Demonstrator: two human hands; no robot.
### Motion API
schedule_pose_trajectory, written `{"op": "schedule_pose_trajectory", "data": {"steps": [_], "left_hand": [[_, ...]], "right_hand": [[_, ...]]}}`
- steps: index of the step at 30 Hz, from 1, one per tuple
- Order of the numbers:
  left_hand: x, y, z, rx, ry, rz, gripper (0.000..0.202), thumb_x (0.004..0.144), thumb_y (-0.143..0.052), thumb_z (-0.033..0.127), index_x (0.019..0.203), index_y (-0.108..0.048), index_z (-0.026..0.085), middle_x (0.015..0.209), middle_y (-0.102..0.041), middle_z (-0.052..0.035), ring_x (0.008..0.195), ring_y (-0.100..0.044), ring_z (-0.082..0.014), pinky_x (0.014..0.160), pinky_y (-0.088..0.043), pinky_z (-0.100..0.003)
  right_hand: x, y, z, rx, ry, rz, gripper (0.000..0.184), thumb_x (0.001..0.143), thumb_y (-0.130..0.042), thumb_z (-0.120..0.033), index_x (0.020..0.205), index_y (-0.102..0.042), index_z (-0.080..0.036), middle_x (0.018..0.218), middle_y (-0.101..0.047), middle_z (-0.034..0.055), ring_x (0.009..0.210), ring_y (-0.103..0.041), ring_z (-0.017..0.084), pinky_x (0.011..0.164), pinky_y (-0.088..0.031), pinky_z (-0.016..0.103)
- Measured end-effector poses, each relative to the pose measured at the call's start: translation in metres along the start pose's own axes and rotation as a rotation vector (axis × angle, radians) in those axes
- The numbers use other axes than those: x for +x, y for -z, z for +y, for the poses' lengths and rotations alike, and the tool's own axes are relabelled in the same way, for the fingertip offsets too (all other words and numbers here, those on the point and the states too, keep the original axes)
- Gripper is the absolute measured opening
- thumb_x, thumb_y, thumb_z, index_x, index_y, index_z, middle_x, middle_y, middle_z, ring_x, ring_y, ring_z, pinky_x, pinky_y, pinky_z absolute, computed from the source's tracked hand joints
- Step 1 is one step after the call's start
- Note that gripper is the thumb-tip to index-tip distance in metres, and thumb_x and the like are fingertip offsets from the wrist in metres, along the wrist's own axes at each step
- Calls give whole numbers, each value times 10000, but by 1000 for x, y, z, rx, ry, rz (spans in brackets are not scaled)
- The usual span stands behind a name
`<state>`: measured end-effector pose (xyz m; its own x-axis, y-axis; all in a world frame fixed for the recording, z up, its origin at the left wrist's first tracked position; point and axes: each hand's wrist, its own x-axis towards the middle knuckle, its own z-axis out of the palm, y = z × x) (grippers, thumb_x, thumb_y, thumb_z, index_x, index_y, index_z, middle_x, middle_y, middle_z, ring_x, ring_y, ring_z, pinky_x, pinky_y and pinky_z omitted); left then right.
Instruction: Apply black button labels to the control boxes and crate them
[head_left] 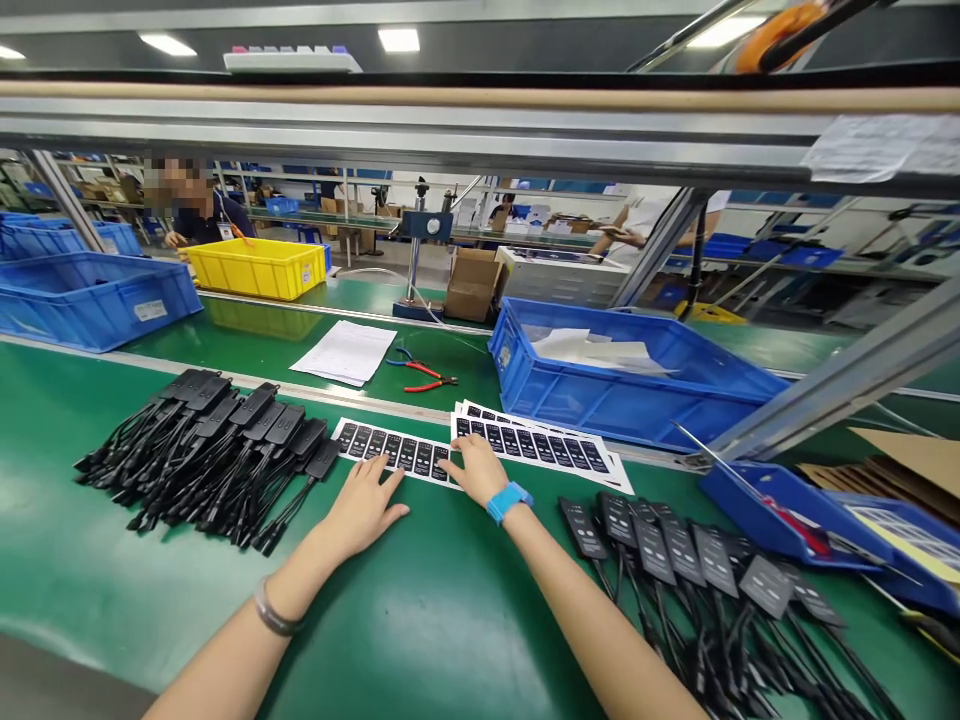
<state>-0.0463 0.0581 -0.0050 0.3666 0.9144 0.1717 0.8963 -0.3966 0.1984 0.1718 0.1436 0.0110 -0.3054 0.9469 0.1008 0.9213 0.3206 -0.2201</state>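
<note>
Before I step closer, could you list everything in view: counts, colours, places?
worktop: one, green, across the view
label sheets: several, white with black labels, centre
cabled devices: many, black, piled left and near right
large bins: at least two, blue, left and back right
yellow bin: one, yellow, back left
papers: several, white, back centre
pliers: count unclear, red and blue, beside papers
stand: one, blue and metal, back centre
cardboard box: one, brown, beside stand
small trays: count unclear, blue, right
cardboard sheets: several, brown, far right
co-workers: at least three, dark and pale tops, background
wristbands: two, grey and blue, worn
left grip: one, bare, on a label sheet
right grip: one, bare, at label sheets
</note>
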Motion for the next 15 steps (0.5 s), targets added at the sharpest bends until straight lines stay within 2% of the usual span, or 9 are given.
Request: {"op": "schedule_pose_trajectory", "data": {"steps": [4,7,11,15], "left_hand": [[1,-1,1,-10,12,-5,513,914,-558,414,1356,-512,158,1433,-459,-246,1340,-425,-381,1068,-362,-568],[1,-1,1,-23,7,-9,509,920,-545,417,1352,-511,152,1438,-451,-248,1354,-411,-381,1071,-361,-574],[1,-1,0,-43,7,-9,514,917,-546,415,1353,-509,144,1444,-443,-254,1346,-420,-390,1074,-355,-585],[1,0,1,-57,11,-13,522,913,-555,407,1359,-503,141,1449,-436,-258,1349,-416,-395,1079,-345,-593]], "right_hand": [[10,-13,-3,4,-57,5,430,827,-685,-417,1119,-639,-105,1116,-616,183,1064,-562,327,844,-443,377],[11,-15,-1,7,-65,1,417,813,-699,-437,1076,-647,-118,1092,-621,172,1054,-568,322,824,-438,367],[10,-15,-1,12,-43,15,337,811,-709,-402,1020,-661,-144,1026,-661,137,982,-606,278,814,-435,337],[3,-15,-4,3,1,66,306,873,-637,-341,1110,-653,-149,1048,-702,123,991,-624,260,838,-426,326]]}}
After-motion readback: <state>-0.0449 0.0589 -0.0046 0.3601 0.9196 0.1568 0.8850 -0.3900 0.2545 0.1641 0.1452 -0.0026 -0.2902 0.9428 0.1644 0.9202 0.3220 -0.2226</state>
